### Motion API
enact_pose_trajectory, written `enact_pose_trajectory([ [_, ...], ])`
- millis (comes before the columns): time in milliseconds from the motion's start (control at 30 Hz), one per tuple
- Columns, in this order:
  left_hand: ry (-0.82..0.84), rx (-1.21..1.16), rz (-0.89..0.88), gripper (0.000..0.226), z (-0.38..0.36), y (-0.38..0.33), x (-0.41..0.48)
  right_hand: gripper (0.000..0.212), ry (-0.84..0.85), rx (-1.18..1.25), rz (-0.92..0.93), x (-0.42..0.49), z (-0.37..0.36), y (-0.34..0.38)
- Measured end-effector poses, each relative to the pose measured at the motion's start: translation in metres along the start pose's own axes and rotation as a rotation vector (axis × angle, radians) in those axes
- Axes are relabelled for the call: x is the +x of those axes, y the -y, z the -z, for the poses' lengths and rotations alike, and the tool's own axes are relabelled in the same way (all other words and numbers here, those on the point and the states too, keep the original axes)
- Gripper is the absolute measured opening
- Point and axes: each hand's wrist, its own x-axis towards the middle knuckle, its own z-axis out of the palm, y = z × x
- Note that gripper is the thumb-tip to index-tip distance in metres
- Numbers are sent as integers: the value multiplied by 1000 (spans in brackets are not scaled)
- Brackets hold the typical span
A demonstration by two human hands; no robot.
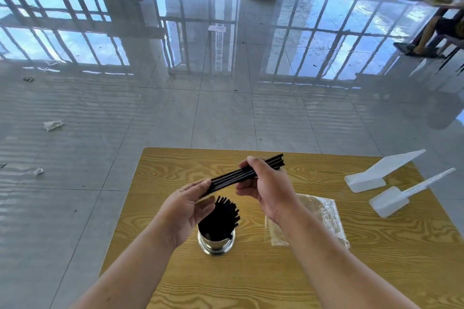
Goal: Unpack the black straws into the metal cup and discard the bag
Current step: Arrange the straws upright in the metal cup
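Observation:
A small bundle of black straws (233, 178) is held level above the table, slanting up to the right. My right hand (266, 188) grips it near the middle, and my left hand (185, 206) pinches its lower left end between fingers and thumb. Just below stands the metal cup (216, 242), with many black straws (223, 216) standing in it and leaning right. The clear plastic bag (319, 218) lies flat on the wooden table (251, 278), right of the cup and partly hidden under my right forearm.
Two white plastic pieces (376, 173) (396, 198) lie at the table's far right. Shiny tiled floor with scraps of paper (53, 125) surrounds the table. A seated person's legs (431, 32) show at the far upper right.

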Motion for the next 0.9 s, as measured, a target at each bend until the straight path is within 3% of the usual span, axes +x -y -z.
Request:
enact_pose_trajectory([
  [200, -276, 541, -121, 16, 31, 6, 10, 25, 23, -448, 115, -5, 7, -8],
  [367, -308, 863, -300, 11, 25, 6, 13, 18, 186, -689, 88, -7, -4, -46],
  [433, -285, 1037, -345, 15, 22, 5, 13, 31, 218, -826, 95, -6, -1, -58],
  [600, -177, 1336, -382, 36, 15, 7, 11, 36, -9, -938, 109, -1, 22, -65],
  [667, -114, 1400, -375, 45, 10, 10, 10, 41, 58, -939, -57, 1, 25, -70],
  [733, -65, 1469, -388, 49, 3, 14, 9, 32, 127, -865, -196, 3, 22, -75],
  [800, -33, 1582, -428, 50, -4, 16, 8, 19, 152, -782, -222, 4, 18, -78],
  [900, 27, 1778, -480, 50, -13, 20, 10, 18, 174, -691, -214, 3, 14, -81],
])
